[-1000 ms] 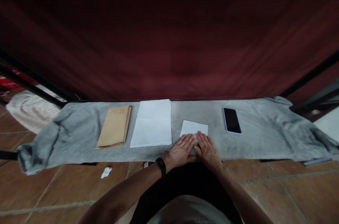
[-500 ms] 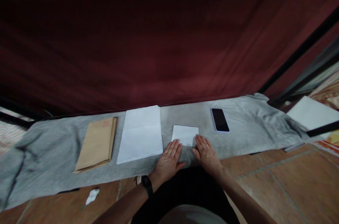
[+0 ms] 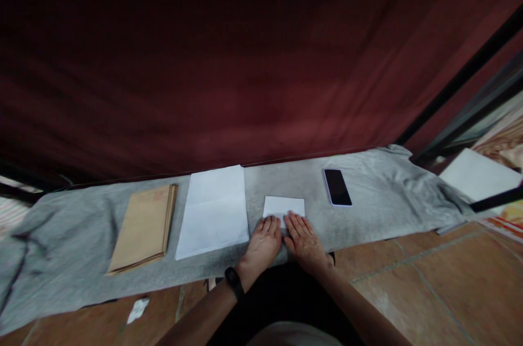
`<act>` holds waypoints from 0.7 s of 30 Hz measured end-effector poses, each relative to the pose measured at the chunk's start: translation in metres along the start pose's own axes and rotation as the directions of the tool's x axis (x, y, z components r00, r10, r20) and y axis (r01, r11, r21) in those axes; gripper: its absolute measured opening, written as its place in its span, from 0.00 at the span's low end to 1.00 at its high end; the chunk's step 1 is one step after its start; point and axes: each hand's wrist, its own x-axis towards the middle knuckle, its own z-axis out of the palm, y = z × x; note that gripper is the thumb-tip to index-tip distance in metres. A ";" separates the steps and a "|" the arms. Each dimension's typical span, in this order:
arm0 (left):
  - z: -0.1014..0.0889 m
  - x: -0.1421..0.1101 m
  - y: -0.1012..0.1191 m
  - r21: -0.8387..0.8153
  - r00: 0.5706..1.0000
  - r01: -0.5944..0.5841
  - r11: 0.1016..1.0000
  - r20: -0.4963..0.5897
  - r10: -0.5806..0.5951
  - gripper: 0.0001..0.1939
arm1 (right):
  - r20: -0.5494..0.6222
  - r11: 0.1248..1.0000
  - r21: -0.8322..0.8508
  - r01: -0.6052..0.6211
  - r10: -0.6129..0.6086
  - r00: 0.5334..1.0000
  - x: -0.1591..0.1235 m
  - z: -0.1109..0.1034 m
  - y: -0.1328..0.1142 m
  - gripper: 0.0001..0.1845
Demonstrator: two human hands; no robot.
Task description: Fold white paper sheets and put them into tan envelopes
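A small folded white paper [image 3: 284,206] lies on the grey cloth [image 3: 368,210] in front of me. My left hand [image 3: 263,242], with a black band on its wrist, rests flat with fingers stretched out, its fingertips on the paper's near left edge. My right hand [image 3: 303,240] lies flat beside it, fingers extended over the paper's near edge. The two hands sit side by side, almost touching. Neither hand holds anything.
A stack of white sheets [image 3: 213,211] lies left of the folded paper, and a pile of brown envelopes [image 3: 143,226] further left. A black phone [image 3: 337,187] lies to the right. A dark red curtain [image 3: 229,62] hangs behind. A crumpled white scrap [image 3: 136,310] lies on the tiled floor.
My hands spread apart half a second ago and have come back together at the folded paper's near edge. The camera view has swung slightly to the right.
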 end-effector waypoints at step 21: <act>-0.004 0.022 -0.002 0.239 0.980 -0.155 0.959 0.162 0.118 0.24 | -0.078 1.000 0.010 -0.008 0.009 0.997 -0.004 0.008 0.000 0.30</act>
